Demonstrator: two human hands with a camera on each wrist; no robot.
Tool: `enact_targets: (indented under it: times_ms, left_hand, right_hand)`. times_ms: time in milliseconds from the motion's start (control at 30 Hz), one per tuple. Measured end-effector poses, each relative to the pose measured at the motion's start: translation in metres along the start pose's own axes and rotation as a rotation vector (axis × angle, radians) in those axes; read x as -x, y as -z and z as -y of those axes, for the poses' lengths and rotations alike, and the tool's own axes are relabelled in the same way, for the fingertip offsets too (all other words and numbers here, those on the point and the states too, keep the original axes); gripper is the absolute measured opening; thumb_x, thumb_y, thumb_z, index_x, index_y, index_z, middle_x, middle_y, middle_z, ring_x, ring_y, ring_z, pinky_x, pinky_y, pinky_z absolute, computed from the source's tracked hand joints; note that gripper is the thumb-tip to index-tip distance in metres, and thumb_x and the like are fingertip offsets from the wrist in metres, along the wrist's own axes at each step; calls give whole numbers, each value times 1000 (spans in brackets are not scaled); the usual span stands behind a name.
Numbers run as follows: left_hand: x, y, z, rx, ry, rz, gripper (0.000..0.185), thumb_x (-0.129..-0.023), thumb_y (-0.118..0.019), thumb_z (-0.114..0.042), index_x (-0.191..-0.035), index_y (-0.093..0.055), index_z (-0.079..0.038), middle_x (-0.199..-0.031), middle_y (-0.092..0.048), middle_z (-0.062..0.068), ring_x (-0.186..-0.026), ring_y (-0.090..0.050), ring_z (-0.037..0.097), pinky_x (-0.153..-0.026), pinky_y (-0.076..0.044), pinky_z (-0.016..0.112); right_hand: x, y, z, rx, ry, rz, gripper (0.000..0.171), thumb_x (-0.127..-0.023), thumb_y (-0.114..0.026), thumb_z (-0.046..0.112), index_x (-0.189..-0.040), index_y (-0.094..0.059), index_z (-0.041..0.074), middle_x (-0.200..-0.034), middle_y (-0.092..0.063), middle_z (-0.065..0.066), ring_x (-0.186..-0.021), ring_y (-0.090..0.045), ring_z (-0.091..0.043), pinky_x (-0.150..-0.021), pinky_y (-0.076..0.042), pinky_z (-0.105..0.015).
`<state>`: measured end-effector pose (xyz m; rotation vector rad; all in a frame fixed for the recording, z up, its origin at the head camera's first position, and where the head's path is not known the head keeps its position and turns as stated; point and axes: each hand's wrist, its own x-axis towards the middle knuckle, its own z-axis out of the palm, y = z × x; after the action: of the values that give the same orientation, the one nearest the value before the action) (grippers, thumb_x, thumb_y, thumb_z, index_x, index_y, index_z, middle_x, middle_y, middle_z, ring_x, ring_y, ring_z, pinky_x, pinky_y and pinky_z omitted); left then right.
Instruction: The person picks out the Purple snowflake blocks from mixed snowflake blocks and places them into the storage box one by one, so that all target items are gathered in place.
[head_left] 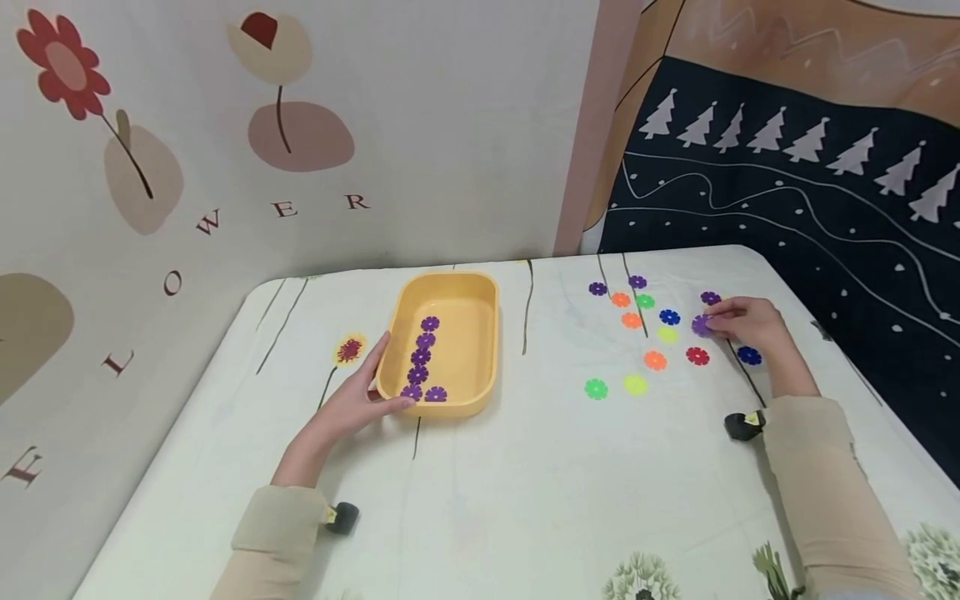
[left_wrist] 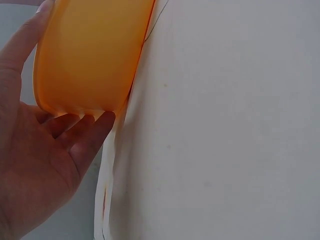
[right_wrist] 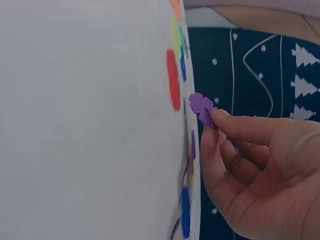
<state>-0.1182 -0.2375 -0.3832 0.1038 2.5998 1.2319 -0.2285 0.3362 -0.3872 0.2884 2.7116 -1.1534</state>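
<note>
While the tray [head_left: 463,333] is held by the left hand [head_left: 356,403], thumb at its rim, a purple disc [head_left: 701,325] is pinched, right above the table [head_left: 525,475], by the right hand [head_left: 752,322], fingers pointing left, grip nearly closed, a red disc [head_left: 697,356] near.

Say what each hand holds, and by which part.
The right hand pinches a purple flower piece by its edge; the left hand holds the yellow container by its near left corner.
</note>
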Motion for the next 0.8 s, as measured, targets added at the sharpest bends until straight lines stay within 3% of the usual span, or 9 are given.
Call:
enact_targets:
  times_ms: [200,400,467,533,633,800]
  left_hand:
    - [1,1,1,6,-31,2,112,-87,-78,-35,-162,4,-25,-167,-10,21,-138,-46,42,-112,-44,53]
    - [1,0,3,19,-37,7,114,-85,-79,-38,-162,4,-25,-168,-9,20,-139,-46,42,-112,-44,53]
    - [1,0,3,17,-36,5,114,-85,-79,-38,-162,4,-25,-168,-9,20,-139,-46,41,-112,-44,52]
    - [2,0,2,13,-35,3,114,-85,-79,-38,-162,4,-25,-168,-10,20,-139,-46,41,-112,-45,52]
    - [2,0,1,8,-32,-1,114,-85,-79,-38,-162,4,-25,-167,-10,20,-138,-46,41,-111,-46,52]
    - [1,1,-1,1,-22,-1,113,-86,-79,-36,-162,4,-24,-167,-10,21,-137,-48,41,-111,-46,52]
  right_hand:
    - [0,-9,15,-10,52,-30,39,-99,-63,24,-127,-61,-2,-123,-61,-24,-99,-59,-25,-69,-48,-12]
    - [-40,-26,4,-68,133,-45,34,-93,-71,30,-117,-68,7,-100,-69,-6,-82,-65,-11,-57,-52,-11]
    - [-45,-30,10,-83,157,-23,35,-93,-71,33,-118,-68,9,-100,-69,-5,-83,-66,-12,-60,-55,-14]
    - [-40,-36,25,-67,142,-33,31,-92,-71,34,-116,-69,13,-100,-70,-2,-83,-67,-11,-60,-55,-16]
    - [-17,-38,62,-74,154,18,33,-94,-69,30,-120,-67,9,-108,-68,-9,-92,-67,-18,-68,-56,-19]
    - [11,-48,108,-90,236,71,31,-97,-66,20,-121,-65,1,-116,-66,-20,-92,-67,-17,-77,-57,-13]
